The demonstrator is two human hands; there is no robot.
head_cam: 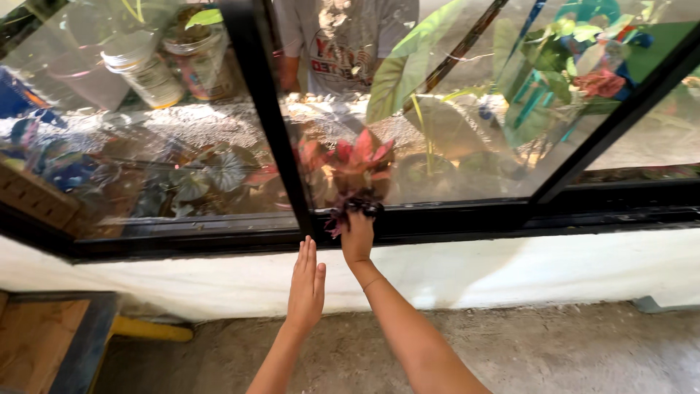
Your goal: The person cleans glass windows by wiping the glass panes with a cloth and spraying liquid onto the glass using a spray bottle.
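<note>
Your right hand (357, 237) grips a dark purple rag (353, 210) bunched against the black window frame (467, 217), at the foot of the upright bar. Your left hand (306, 284) lies flat, fingers straight and together, on the white wall (510, 266) below. Push too hard and the rag may slip off the narrow frame, knocking your knuckles on the glass (452, 146). The rag looks frayed, soft and crumpled.

The glass pane (467, 124) and its black frame (277, 131) are blocking any reach toward the plants (357, 157) behind. The right hand (357, 237) is pressing a dark cloth (355, 208) on the bottom rail (510, 219); the left hand (306, 284) is lying flat against the white wall (525, 266) just beside it. Open room is lying over the concrete floor (569, 350); a wooden box (44, 343) and yellow bar (149, 330) are crowding the lower left.
</note>
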